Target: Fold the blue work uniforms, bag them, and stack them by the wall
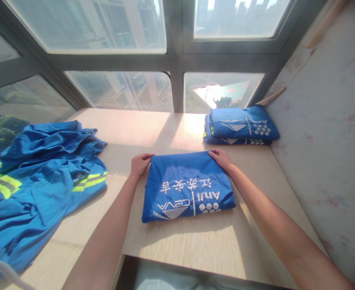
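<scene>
A folded blue work jacket (183,185) lies on the pale wooden tabletop in front of me, its white "Anji CEVA" logo and Chinese lettering upside down to my view. My left hand (141,165) grips its far left corner, the fingers closed around the edge. At the far right corner, my right hand (221,160) pinches the cloth with thumb and fingers. The jacket looks flat, with its near edge resting on the wood.
Two or more folded blue garments (240,125) are stacked at the back right, against the wall (325,133). Crumpled blue workwear (47,177) with yellow-grey reflective strips spreads across the left. Windows (177,60) border the wooden tabletop (129,125). A white curved tube (5,270) shows lower left.
</scene>
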Motion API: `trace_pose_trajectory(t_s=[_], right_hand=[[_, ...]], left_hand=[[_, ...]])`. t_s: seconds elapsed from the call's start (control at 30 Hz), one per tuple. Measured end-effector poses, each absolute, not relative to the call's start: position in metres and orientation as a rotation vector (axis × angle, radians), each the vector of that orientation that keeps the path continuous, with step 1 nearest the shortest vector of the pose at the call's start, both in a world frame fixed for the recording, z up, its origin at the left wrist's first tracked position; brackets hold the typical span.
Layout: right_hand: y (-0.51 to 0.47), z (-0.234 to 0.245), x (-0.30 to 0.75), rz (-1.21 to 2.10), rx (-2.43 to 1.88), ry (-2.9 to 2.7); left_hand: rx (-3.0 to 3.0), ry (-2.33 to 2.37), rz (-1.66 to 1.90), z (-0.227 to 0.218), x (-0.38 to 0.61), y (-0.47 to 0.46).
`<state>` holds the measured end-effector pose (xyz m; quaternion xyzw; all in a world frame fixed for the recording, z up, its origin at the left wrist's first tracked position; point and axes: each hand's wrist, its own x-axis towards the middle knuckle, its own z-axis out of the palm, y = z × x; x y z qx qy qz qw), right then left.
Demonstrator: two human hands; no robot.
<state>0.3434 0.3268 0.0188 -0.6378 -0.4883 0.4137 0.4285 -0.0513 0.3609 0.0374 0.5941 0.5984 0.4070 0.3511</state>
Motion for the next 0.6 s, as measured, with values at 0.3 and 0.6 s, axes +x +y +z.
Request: trace_pose_trajectory(t_s=[0.3,0.6], right_hand=[[0.326,0.017,0.343,1.035,-1.58,-1.212],[0.312,0.043,0.336,0.82,-1.747,-1.283]], left_hand=[[1.585,1.608,0.986,0.036,-0.059,0.356],[1.804,1.819,0.922,0.07,-0.038,0.333]])
